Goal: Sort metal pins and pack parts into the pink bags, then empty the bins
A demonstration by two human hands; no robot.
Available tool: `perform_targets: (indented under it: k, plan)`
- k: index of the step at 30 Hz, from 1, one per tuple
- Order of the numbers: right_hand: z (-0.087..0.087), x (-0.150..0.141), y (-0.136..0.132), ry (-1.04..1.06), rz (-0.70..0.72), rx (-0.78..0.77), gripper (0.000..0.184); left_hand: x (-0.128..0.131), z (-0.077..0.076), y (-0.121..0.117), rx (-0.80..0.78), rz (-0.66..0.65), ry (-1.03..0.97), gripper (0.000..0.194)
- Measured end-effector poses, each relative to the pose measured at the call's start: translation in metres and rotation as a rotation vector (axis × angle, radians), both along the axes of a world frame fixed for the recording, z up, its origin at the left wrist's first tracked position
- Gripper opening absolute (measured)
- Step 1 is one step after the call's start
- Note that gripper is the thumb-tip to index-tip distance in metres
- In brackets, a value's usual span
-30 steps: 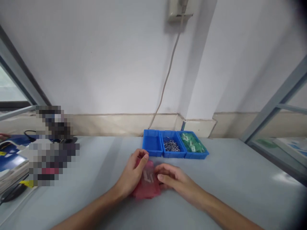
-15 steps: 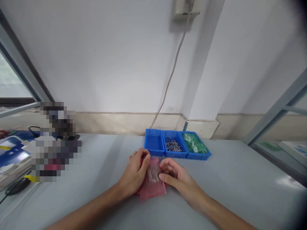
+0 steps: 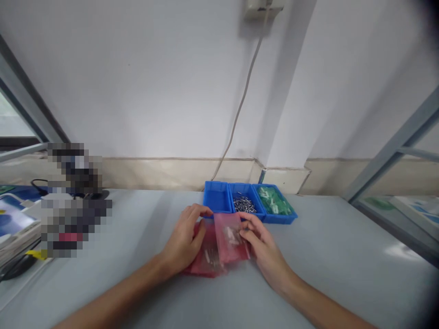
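A pink see-through plastic bag [image 3: 230, 242] with small pale pieces and thin metal bits inside is held up at a tilt. My right hand [image 3: 262, 242] pinches it at its right edge between thumb and fingers. Below and to its left, more pink bags [image 3: 207, 262] lie stacked on the table, with small parts showing through the top one. My left hand [image 3: 185, 237] rests against the left side of this stack, thumb and index finger apart; its other fingers are partly hidden.
Behind my hands stand three joined blue bins: an empty bin [image 3: 216, 197], a bin of metal screws or pins [image 3: 244, 204], and a bin of green bags [image 3: 276, 201]. A power strip [image 3: 20, 237] and cables lie at left, near a pixelated area. Metal frames flank the table.
My right hand has lifted the top pink bag off the stack and shifted it right, uncovering another bag. My left thumb and index finger have parted. The view has shifted slightly.
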State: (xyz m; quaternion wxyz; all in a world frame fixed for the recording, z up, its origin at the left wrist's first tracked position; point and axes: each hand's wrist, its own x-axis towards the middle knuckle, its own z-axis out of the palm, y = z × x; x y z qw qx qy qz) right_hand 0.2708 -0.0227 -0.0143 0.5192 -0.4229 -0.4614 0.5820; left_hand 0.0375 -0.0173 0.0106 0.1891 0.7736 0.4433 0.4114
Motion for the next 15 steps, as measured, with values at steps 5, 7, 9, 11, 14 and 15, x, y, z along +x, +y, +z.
perform_targets:
  k: [5,7,9,11,14,15]
  plan:
    - [0.005,0.0,-0.002,0.035,-0.015,0.048,0.029,-0.001,0.0,-0.003,0.122,-0.123,0.091,0.069]
    - [0.009,0.0,-0.004,-0.023,-0.008,0.071,0.024,-0.001,0.0,-0.004,0.158,-0.129,0.136,0.058]
    - [0.012,0.0,-0.005,-0.087,0.001,0.101,0.016,-0.001,0.001,-0.004,0.177,-0.14,0.159,0.038]
    - [0.013,-0.001,-0.006,-0.075,0.044,0.1,0.016,-0.001,0.003,-0.003,0.162,-0.142,0.147,0.024]
    - [0.012,-0.002,-0.007,-0.011,0.116,0.095,0.022,-0.001,0.005,-0.002,0.061,-0.072,0.079,0.014]
    - [0.011,-0.003,-0.007,-0.028,0.118,0.114,0.024,-0.001,0.005,-0.002,0.023,-0.043,0.062,0.018]
